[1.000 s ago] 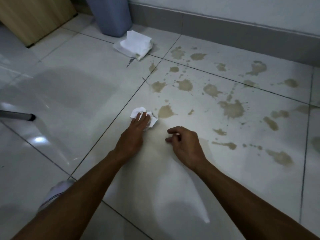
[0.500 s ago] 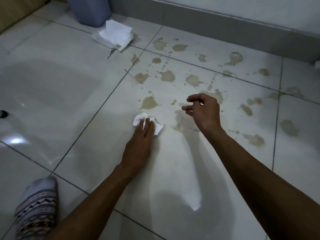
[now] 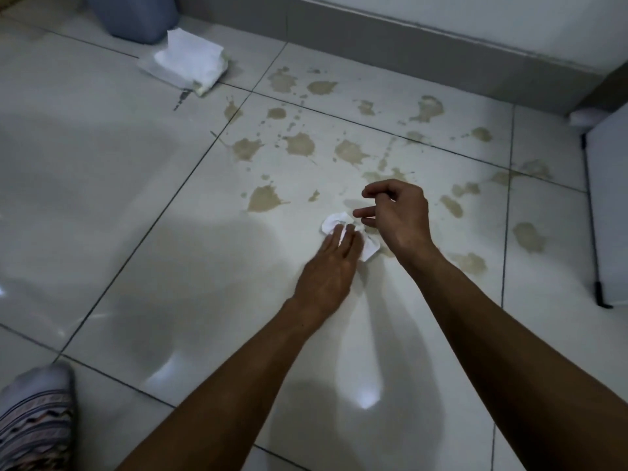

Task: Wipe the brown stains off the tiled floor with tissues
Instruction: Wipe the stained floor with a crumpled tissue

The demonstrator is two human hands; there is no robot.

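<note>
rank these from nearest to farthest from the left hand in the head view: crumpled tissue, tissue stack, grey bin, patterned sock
From the left hand:
1. crumpled tissue, under its fingertips.
2. patterned sock, bottom left corner.
3. tissue stack, far upper left.
4. grey bin, just behind the stack.

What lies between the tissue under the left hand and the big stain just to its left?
Nothing visible does. The left hand presses the tissue flat on the floor, and only bare tile lies between it and the stain. The right hand hovers on the other side, out of that path.
</note>
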